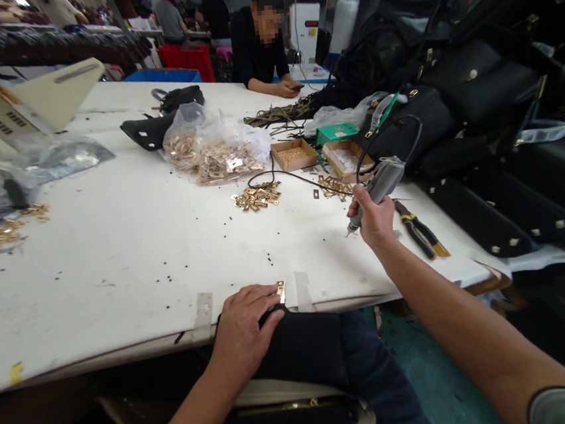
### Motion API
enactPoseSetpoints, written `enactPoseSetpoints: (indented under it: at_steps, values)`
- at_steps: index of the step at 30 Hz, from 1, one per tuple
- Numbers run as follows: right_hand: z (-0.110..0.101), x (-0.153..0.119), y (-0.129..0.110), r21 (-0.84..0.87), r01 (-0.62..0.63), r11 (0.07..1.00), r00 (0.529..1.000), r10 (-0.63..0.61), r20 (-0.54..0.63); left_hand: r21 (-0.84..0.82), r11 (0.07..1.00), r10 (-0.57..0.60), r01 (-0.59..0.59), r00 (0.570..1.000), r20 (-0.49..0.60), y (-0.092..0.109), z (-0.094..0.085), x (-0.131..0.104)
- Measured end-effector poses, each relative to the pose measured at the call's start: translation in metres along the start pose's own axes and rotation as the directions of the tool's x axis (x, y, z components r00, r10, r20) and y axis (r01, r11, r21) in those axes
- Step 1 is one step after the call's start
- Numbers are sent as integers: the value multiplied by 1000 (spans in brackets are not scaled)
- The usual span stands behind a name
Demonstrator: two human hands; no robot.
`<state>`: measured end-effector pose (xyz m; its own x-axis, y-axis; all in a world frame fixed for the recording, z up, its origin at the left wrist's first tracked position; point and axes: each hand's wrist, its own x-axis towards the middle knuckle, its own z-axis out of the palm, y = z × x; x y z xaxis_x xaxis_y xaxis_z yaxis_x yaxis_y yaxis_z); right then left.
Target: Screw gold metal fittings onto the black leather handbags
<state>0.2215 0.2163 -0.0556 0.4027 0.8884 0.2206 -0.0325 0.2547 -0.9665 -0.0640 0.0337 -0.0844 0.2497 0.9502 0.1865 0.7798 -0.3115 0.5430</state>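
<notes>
At the table's front edge my left hand (246, 322) presses a small gold metal plate (281, 292) and the edge of a black bag (305, 343) on my lap, its fingers close together. My right hand (376, 219) is wrapped round a grey electric screwdriver (386, 178), raised over the right part of the table, with its tip pointing down and left. The bag's zipper and pale lining show below. Past the hands lie a pile of gold plates (257, 197) and another pile (332, 186).
The white table (117, 254) also carries pliers (420, 229), a cardboard box of small parts (294, 154) and plastic bags of gold pieces (221, 151). Black bags (480, 86) are stacked on the right. A person (259, 47) leans on the far edge, holding a phone.
</notes>
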Motion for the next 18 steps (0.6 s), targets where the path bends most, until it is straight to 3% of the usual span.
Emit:
enactPoseSetpoints:
  at_steps: [5,9,13,18]
  values:
    - [5,-2,-7,18,1,1000,1000,-1,-4,-5,1000,5,-5,1000,-9,1,-1,-1]
    - [13,-16,-24,167,-49,985,999,45,28,-36,999,-10,9,1000,-18,4,-3,0]
    - [30,-50,-44,285,-191,939,978,156,139,-81,994,-72,70,997,-22,10,-6,3]
    - [59,-101,-59,309,-344,886,923,259,284,-154,981,-120,115,992,-26,15,-8,4]
